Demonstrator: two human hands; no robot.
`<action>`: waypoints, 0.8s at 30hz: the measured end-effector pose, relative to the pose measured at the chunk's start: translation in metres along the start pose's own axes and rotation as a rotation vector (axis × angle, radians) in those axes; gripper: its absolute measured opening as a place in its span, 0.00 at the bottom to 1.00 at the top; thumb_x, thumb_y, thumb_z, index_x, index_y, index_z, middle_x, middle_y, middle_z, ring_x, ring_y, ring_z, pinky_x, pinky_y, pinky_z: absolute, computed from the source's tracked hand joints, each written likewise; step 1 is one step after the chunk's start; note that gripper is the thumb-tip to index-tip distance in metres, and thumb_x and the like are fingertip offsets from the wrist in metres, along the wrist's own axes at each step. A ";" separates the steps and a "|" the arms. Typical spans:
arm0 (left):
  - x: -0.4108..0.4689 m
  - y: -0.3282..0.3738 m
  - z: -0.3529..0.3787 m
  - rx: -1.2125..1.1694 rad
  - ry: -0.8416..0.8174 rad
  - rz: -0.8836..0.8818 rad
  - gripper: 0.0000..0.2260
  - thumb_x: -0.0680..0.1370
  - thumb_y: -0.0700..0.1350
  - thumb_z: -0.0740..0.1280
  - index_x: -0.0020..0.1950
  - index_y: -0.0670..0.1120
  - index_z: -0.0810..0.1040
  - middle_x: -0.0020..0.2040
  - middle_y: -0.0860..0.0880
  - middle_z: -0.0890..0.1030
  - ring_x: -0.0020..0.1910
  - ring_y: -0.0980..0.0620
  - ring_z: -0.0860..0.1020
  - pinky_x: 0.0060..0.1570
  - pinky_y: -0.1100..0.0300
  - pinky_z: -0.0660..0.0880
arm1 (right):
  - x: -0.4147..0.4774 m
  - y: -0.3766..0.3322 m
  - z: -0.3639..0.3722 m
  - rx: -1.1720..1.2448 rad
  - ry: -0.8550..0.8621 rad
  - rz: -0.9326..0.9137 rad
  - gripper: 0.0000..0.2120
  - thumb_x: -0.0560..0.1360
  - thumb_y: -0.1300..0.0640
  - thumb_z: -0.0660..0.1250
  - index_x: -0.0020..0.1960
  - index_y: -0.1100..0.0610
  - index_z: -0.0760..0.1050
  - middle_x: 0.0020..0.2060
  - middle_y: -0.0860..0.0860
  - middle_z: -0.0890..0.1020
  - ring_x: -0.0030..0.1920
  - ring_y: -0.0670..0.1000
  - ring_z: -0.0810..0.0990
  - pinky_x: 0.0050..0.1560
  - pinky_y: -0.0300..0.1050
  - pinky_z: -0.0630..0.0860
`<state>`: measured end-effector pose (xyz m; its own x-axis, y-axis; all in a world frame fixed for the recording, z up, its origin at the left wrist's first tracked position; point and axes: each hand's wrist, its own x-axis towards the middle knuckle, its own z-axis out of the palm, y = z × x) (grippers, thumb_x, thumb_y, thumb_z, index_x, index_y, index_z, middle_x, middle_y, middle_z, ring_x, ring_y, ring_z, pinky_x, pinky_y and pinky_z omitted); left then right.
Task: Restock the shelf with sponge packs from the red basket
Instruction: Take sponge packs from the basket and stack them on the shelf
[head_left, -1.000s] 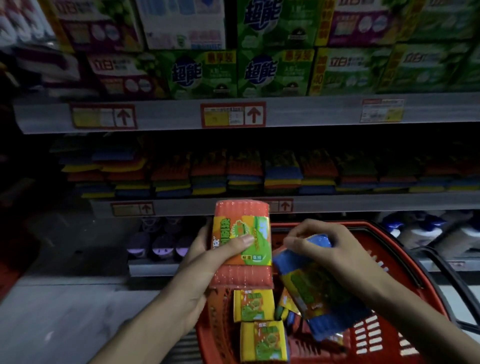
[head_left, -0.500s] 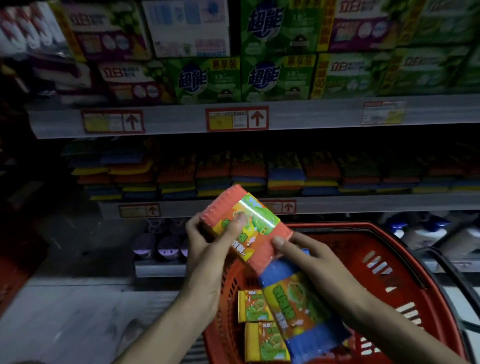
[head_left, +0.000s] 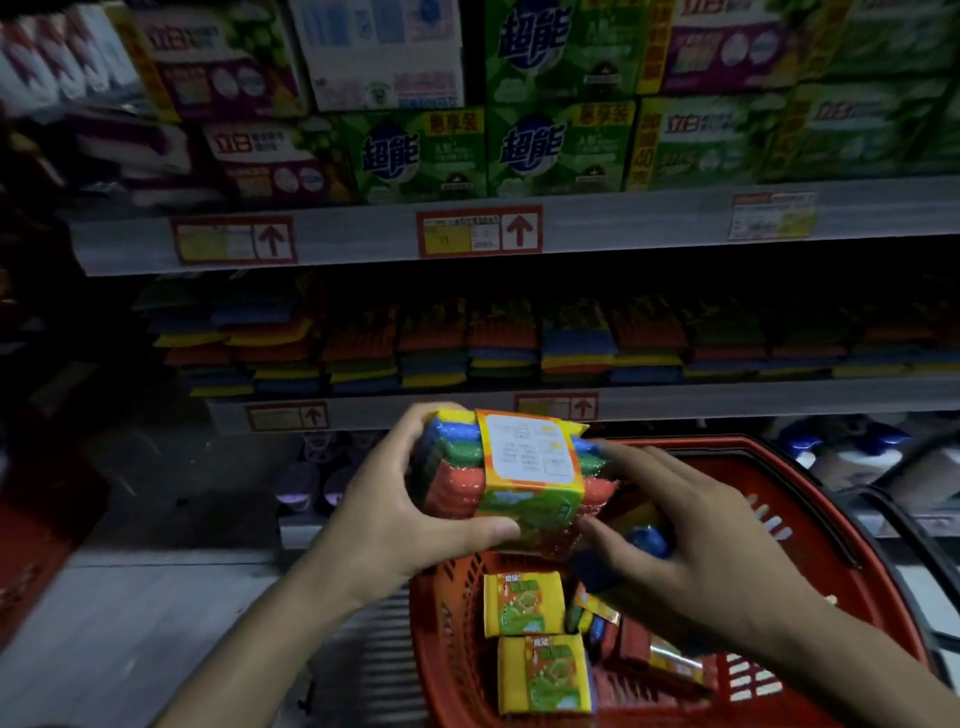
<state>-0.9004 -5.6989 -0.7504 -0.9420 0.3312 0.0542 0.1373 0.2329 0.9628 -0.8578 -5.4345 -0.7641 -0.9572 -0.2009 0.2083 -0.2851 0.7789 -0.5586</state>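
My left hand (head_left: 395, 514) grips a sponge pack (head_left: 524, 478) by its left end, above the red basket (head_left: 831, 514). The pack shows blue, green and orange sponge edges and a band with a white label facing up. My right hand (head_left: 696, 551) curls round a blue sponge pack (head_left: 647, 540), mostly hidden under the palm, and its fingertips touch the right end of the first pack. Two yellow packs (head_left: 522, 603) and several others lie in the basket. The sponge shelf (head_left: 727, 400) runs just beyond the hands, with stacked packs (head_left: 498, 343) along it.
The shelf above holds detergent boxes (head_left: 556, 150), with price tags (head_left: 478, 231) on its edge. Bottles (head_left: 841, 457) stand on the low shelf behind the basket. The basket's black handle (head_left: 893, 525) lies at the right. Grey floor (head_left: 130, 623) shows at lower left.
My left hand has turned its pack so the back label faces up. My right hand has lifted the blue pack against that pack's right end. The view has moved closer to the shelf.
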 end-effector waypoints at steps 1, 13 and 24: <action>-0.001 -0.001 0.001 -0.009 0.015 0.013 0.33 0.62 0.39 0.83 0.63 0.50 0.74 0.56 0.53 0.86 0.53 0.52 0.86 0.49 0.62 0.81 | 0.000 -0.001 -0.002 0.050 -0.022 0.036 0.36 0.72 0.25 0.60 0.77 0.32 0.55 0.57 0.35 0.79 0.53 0.39 0.81 0.53 0.39 0.81; -0.014 -0.011 0.033 -0.077 0.143 0.065 0.35 0.60 0.39 0.85 0.61 0.55 0.74 0.55 0.51 0.85 0.55 0.50 0.85 0.49 0.59 0.82 | -0.005 -0.010 0.009 0.051 -0.339 0.129 0.39 0.68 0.29 0.67 0.72 0.35 0.53 0.50 0.44 0.82 0.50 0.47 0.81 0.53 0.48 0.78; -0.011 -0.011 0.042 -0.126 0.186 0.049 0.34 0.59 0.38 0.83 0.61 0.51 0.74 0.55 0.52 0.86 0.54 0.51 0.86 0.48 0.60 0.82 | -0.004 -0.008 0.018 0.048 -0.280 0.114 0.35 0.70 0.34 0.69 0.71 0.37 0.56 0.46 0.46 0.83 0.46 0.50 0.82 0.50 0.50 0.79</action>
<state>-0.8787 -5.6663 -0.7733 -0.9770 0.1627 0.1381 0.1556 0.1004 0.9827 -0.8528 -5.4509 -0.7750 -0.9579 -0.2748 -0.0836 -0.1704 0.7781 -0.6046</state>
